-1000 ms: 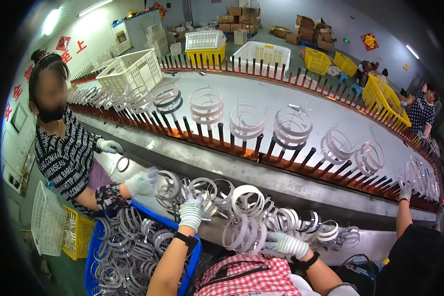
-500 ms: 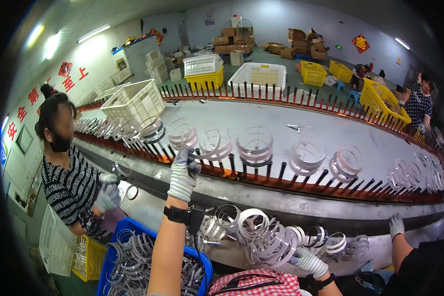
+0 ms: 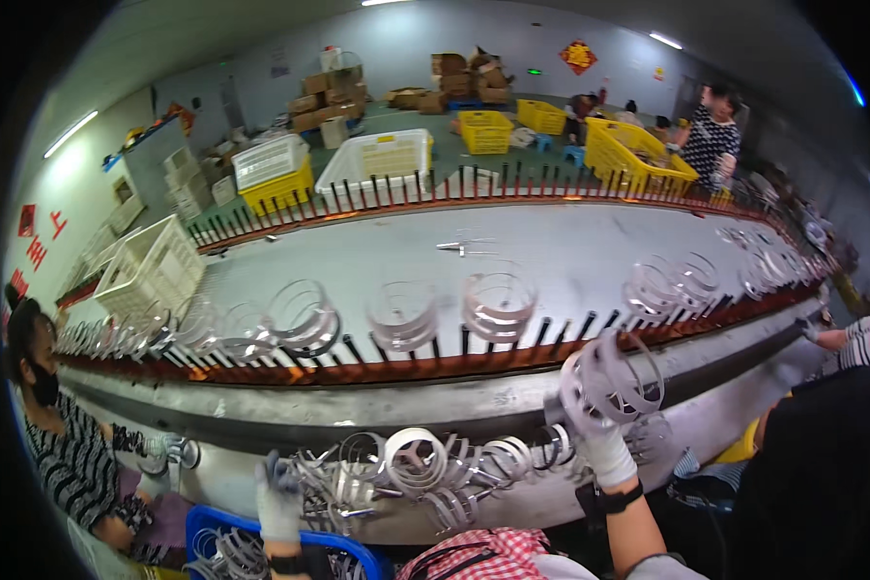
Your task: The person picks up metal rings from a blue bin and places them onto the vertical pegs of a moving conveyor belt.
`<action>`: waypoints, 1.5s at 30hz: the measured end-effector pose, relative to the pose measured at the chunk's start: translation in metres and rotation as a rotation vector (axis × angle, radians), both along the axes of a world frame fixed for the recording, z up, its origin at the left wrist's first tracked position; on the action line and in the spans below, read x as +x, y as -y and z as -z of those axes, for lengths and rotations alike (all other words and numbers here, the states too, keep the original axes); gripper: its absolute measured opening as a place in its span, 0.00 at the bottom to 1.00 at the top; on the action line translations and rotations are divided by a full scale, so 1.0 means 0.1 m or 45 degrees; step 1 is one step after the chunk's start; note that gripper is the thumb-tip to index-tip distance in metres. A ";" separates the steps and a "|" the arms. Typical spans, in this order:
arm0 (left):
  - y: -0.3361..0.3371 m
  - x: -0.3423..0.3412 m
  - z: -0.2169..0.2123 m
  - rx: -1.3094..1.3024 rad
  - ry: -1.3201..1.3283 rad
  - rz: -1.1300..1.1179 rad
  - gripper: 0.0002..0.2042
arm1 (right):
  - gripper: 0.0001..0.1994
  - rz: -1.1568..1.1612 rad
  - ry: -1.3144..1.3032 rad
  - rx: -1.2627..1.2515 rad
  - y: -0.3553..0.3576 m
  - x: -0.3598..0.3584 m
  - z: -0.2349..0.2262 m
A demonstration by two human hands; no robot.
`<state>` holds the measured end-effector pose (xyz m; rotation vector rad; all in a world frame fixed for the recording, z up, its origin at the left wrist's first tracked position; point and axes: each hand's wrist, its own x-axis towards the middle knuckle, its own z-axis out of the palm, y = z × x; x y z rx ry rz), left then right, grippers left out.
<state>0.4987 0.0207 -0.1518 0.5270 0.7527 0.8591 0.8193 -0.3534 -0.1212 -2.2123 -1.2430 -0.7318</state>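
Nearest the wearer, a blue crate [image 3: 213, 522] sits at the lower left with grey metal rings heaped in it, and the left hand [image 3: 278, 498], in a pale work glove, hangs over its far rim, fingers pointing up toward the heap beyond; whether it grips anything cannot be told. Just past the crate lies a pile of metal ring clamps [image 3: 425, 469], tangled along the near ledge of the line. To the right, the gloved right hand [image 3: 599, 435] is raised and clenched around a bunch of ring clamps [image 3: 609, 377], which stands just in front of the row of pegs. That near peg rail [image 3: 406, 367], reddish with dark upright pins, runs across the whole view and carries hung rings [image 3: 498, 304] spaced along it, some blurred. On the left a person in a striped top [image 3: 72, 464] stands at the same ledge, gloved hands near the rings. Behind the rail spreads the grey conveyor bed [image 3: 551, 251], then a second far peg rail [image 3: 454, 193]. Beyond that stand white crates [image 3: 382, 159] and yellow crates [image 3: 638, 155], with stacked cardboard boxes [image 3: 464, 77] against the back wall, and another person in a patterned top [image 3: 710, 140] stands at the far right.
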 end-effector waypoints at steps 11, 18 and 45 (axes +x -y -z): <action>0.92 -0.76 0.23 0.110 -0.305 0.041 0.21 | 0.07 0.673 0.367 -0.511 -1.07 2.01 1.97; 1.14 -1.58 0.22 0.229 -0.797 -0.109 0.15 | 0.16 0.381 -0.492 -0.304 -1.92 1.50 1.63; -1.66 -3.52 0.72 0.551 -2.931 0.838 0.21 | 0.29 -0.425 -1.703 0.281 -1.30 -0.47 0.51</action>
